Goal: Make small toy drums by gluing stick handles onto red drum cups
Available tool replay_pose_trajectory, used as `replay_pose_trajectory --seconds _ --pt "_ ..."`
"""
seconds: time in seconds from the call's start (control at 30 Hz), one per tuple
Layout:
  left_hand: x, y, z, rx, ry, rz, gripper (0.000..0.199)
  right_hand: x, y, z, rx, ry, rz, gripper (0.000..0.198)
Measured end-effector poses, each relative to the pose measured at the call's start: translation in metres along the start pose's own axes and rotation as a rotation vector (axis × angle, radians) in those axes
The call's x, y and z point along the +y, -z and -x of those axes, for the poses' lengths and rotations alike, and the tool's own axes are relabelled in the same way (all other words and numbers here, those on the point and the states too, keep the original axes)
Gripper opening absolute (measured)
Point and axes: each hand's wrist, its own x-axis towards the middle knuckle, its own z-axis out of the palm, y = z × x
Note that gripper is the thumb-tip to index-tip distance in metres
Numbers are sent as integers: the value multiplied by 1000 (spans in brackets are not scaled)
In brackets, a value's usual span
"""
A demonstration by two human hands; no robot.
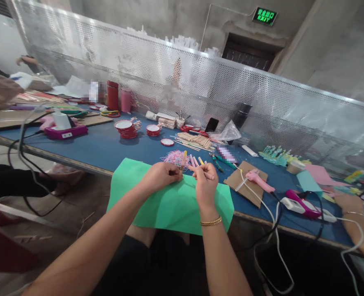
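My left hand (159,176) is closed on a flat wooden craft stick (183,159), held upright with its upper end coloured yellow. Close beside it, my right hand (205,187) grips a slim pale pink marker (208,176), its tip pointing toward the stick. A green sheet (163,209) hangs from the table edge over my lap, beneath both hands. Just beyond my fingers lie a few markers (195,160) and a tangle of pink and purple strands (174,157).
On the blue table (95,148) are red-rimmed round discs (126,128), wooden sticks (196,140), pliers (216,162) and a pink glue gun (259,180) on cardboard. Purple power strips (66,130) trail cables. Another person's arm (359,222) rests at the right. A perforated metal panel (145,74) stands behind.
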Motion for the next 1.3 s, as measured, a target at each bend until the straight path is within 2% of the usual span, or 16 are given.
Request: replay_pose_trajectory --seconds 0.47,0.6,0.77,1.0,1.13,1.3 --pt "6 2 1 2 7 -4 22 -11 0 3 -130 52 76 27" --pt "4 2 1 -1 -1 8 21 -8 0 2 -122 74 105 28" --pt "3 1 -1 6 27 17 20 -1 0 1 -42 67 93 24" --pt "6 2 0 -1 42 0 22 -5 -1 2 -121 81 136 26" --pt "8 2 0 4 60 -5 22 -3 -1 2 -41 82 162 25" --pt "10 3 -1 -6 59 -11 24 -3 0 2 -137 68 127 27"
